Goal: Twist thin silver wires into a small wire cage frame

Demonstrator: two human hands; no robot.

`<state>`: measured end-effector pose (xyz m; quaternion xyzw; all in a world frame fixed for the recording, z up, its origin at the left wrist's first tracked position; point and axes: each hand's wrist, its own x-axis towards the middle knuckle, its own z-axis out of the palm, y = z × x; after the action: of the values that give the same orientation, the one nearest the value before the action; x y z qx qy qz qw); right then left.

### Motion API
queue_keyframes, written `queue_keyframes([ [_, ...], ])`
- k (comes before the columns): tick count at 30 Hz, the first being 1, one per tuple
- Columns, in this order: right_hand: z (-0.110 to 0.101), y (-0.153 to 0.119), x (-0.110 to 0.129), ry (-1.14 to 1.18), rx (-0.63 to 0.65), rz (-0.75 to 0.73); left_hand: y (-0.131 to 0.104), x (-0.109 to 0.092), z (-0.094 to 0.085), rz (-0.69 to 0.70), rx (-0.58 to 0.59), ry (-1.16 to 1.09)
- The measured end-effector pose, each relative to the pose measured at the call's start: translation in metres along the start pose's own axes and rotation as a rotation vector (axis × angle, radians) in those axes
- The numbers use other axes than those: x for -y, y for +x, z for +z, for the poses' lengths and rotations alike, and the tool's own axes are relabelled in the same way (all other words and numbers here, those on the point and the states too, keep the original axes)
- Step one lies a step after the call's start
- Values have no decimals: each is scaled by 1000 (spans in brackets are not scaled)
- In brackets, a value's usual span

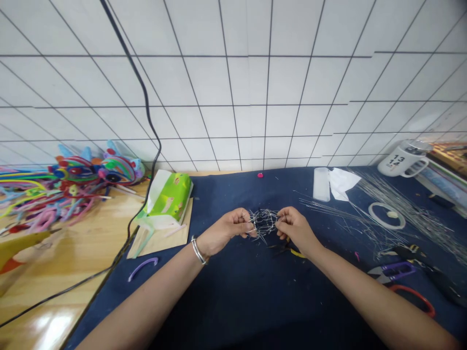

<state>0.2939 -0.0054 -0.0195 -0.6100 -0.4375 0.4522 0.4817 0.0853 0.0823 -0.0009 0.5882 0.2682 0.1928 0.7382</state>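
A small openwork frame of thin silvery wire (263,221) is held up over the dark blue cloth (233,301), with loose wire ends sticking out all round. My left hand (231,228), with a silver bangle at its wrist, pinches the frame's left side between thumb and fingers. On the opposite side, the thumb and fingertips of my right hand (294,228) are closed on the wire. Yellow-handled pliers (297,253) lie on the cloth beneath my right hand, partly hidden by it.
At the right are loose wires (397,199), a wire coil (386,216), purple-handled snips (396,271) and a white mug (403,159). Left are a green tissue pack (171,194), coloured fuzzy stems (47,209), a yellow glue gun (22,245) and a black cable (148,107).
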Motion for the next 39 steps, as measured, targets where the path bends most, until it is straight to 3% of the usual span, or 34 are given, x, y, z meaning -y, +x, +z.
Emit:
queue_keyframes([
  [12,0,-4,10,37,62,-36,0,-5,-3,44,3,-21],
  [22,-2,-8,17,-94,-102,-196,0,-3,-4,52,48,-111],
  [39,1,-11,17,-131,-56,-176,-1,-6,-4,39,82,-199],
])
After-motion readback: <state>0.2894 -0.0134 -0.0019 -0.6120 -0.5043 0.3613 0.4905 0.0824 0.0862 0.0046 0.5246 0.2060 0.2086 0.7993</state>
